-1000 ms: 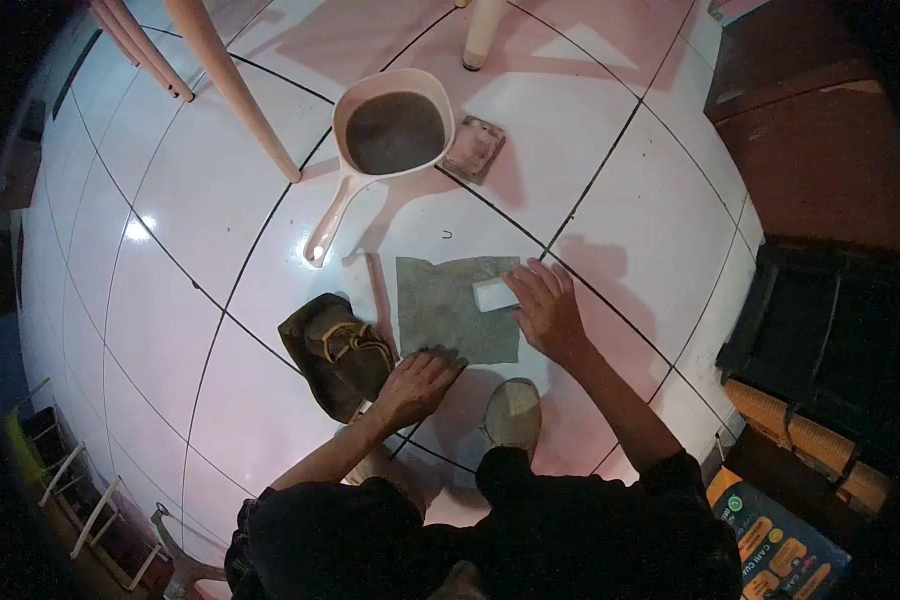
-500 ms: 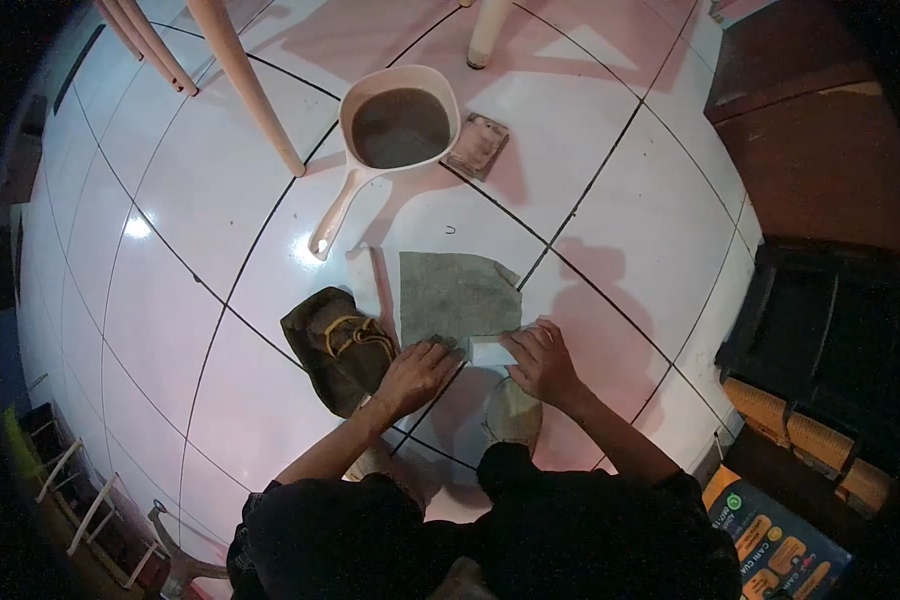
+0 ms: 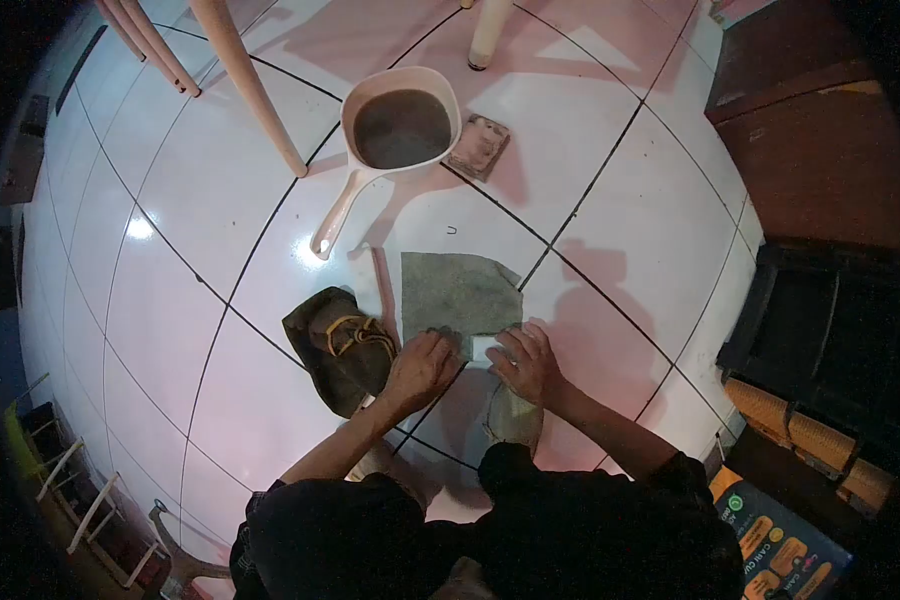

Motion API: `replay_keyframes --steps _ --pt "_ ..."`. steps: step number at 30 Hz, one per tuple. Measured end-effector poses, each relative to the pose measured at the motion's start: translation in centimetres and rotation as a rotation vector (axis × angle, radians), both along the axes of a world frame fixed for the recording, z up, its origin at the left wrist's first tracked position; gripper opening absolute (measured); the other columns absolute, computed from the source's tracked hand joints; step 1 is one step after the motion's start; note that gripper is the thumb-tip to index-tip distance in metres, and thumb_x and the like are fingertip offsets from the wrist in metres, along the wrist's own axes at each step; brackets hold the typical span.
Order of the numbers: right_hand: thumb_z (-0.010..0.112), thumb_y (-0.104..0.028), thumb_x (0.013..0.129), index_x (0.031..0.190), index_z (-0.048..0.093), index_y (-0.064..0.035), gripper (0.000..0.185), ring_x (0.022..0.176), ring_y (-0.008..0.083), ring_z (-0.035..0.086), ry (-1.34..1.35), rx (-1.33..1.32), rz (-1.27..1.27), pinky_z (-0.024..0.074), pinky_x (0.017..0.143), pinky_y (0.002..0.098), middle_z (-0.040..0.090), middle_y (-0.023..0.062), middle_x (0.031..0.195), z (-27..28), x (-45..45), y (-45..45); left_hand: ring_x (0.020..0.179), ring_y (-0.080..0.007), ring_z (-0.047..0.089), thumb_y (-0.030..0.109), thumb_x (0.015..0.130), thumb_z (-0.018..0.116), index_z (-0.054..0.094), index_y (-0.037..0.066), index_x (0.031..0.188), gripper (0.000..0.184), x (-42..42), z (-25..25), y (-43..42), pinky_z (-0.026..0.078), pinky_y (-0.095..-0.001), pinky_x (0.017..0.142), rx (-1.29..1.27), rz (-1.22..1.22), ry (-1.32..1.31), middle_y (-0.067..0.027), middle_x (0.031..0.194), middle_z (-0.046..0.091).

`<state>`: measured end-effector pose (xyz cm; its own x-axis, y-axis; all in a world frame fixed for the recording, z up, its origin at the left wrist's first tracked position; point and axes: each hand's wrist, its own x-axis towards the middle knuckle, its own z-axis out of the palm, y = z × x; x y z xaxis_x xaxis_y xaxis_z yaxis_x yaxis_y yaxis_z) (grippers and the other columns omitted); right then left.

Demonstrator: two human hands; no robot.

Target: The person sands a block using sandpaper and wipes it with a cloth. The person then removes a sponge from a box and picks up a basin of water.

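The left hand (image 3: 415, 375) rests its bunched fingers at the near-left edge of the grey sheet (image 3: 450, 290); whether they pinch it is hidden. The right hand (image 3: 530, 370) grips the right end of a white block (image 3: 483, 346) at the sheet's near edge, on the tiled floor (image 3: 610, 200). Good handling probably means keeping block and edge aligned, with light, even pressure and no creases.

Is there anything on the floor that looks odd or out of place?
A small dark U-shaped piece lies on the floor beyond the grey sheet, seemingly stray. The sheet's far right corner slants, perhaps folded. No spill shows.
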<state>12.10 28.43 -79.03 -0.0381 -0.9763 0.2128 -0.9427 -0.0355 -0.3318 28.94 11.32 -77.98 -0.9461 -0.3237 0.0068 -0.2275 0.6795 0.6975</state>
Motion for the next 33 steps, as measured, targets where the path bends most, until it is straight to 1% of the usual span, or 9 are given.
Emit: replay_keyframes --steps 9,12,16,18,21,25,28,31,33 --pt "0.069 -0.017 0.075 0.110 0.061 -0.0079 0.037 0.104 0.0283 0.055 0.032 -0.083 0.035 0.0415 0.093 0.0505 0.059 0.0122 0.108 -0.1 -1.3 -1.2 0.078 -0.0345 0.055 0.010 0.084 0.060 0.052 0.002 0.091 0.014 -0.7 0.3 -0.7 0.045 -0.0446 0.070 0.023 0.032 -0.015 -0.0152 0.080 0.054" --pt "0.074 -0.019 0.066 0.110 0.061 -0.0062 0.047 0.104 0.0268 0.054 -0.021 -0.019 0.032 0.0382 0.095 0.0482 0.058 0.0103 0.112 0.6 -2.3 -2.0 0.078 -0.0347 0.055 0.011 0.085 0.059 0.052 0.002 0.092 0.014 -1.0 0.3 -1.3 0.046 -0.0449 0.069 0.021 0.038 -0.022 -0.0154 0.079 0.055" --pt "0.073 -0.020 0.065 0.114 0.060 -0.0040 0.053 0.103 0.0277 0.053 -0.136 0.081 0.026 0.0379 0.095 0.0468 0.059 0.0109 0.110 1.3 -3.8 -3.5 0.078 -0.0346 0.056 0.012 0.086 0.058 0.052 0.002 0.093 0.013 -2.2 1.5 -3.0 0.047 -0.0454 0.067 0.113 0.018 -0.005 -0.0157 0.080 0.057" --pt "0.072 -0.019 0.065 0.115 0.059 -0.0029 0.054 0.102 0.0277 0.053 -0.161 0.093 0.022 0.0384 0.094 0.0454 0.059 0.0107 0.108 2.1 -4.4 -4.3 0.079 -0.0348 0.057 0.011 0.086 0.057 0.053 0.003 0.093 0.012 -3.0 1.8 -3.7 0.047 -0.0456 0.068 0.072 -0.006 -0.092 -0.0159 0.080 0.058" --pt "0.069 -0.025 0.072 0.116 0.058 -0.0032 0.050 0.101 0.0296 0.053 -0.186 0.162 0.034 0.0386 0.092 0.0462 0.059 0.0130 0.102 2.6 -5.5 -5.1 0.080 -0.0350 0.057 0.011 0.086 0.055 0.053 0.004 0.094 0.011 -4.0 1.8 -4.8 0.047 -0.0456 0.069 0.049 -0.032 -0.108 -0.0164 0.080 0.059" --pt "0.071 -0.019 0.072 0.112 0.061 -0.0037 0.043 0.095 0.0268 0.052 -0.206 0.086 0.070 0.0386 0.087 0.0422 0.058 0.0094 0.103 2.4 -6.6 -5.8 0.082 -0.0349 0.058 0.011 0.085 0.055 0.053 0.003 0.095 0.013 -5.1 1.7 -6.1 0.048 -0.0457 0.070 0.018 -0.048 -0.026 -0.0176 0.079 0.060" --pt "0.070 -0.017 0.076 0.107 0.062 -0.0047 0.035 0.094 0.0271 0.053 -0.223 0.070 0.055 0.0386 0.087 0.0419 0.059 0.0082 0.103 2.2 -6.9 -6.0 0.084 -0.0351 0.059 0.011 0.083 0.057 0.054 0.004 0.098 0.016 -5.4 0.8 -6.4 0.048 -0.0444 0.071 -0.020 -0.053 -0.077 -0.0165 0.085 0.062" --pt "0.068 -0.015 0.078 0.102 0.064 -0.0059 0.025 0.094 0.0269 0.053 -0.200 0.070 0.046 0.0387 0.087 0.0421 0.059 0.0078 0.101 1.9 -7.1 -6.0 0.090 -0.0339 0.058 0.011 0.081 0.058 0.055 0.004 0.102 0.022 -5.7 0.5 -6.1 0.048 -0.0418 0.074 -0.159 -0.066 -0.149 -0.0144 0.096 0.061" --pt "0.067 -0.013 0.079 0.099 0.064 -0.0063 0.020 0.095 0.0266 0.053 -0.191 0.084 0.028 0.0387 0.087 0.0424 0.060 0.0080 0.100 1.9 -7.2 -6.2 0.095 -0.0323 0.057 0.011 0.081 0.057 0.055 0.003 0.106 0.026 -5.8 1.4 -5.6 0.047 -0.0402 0.077 -0.189 -0.057 -0.036 -0.0133 0.103 0.058"
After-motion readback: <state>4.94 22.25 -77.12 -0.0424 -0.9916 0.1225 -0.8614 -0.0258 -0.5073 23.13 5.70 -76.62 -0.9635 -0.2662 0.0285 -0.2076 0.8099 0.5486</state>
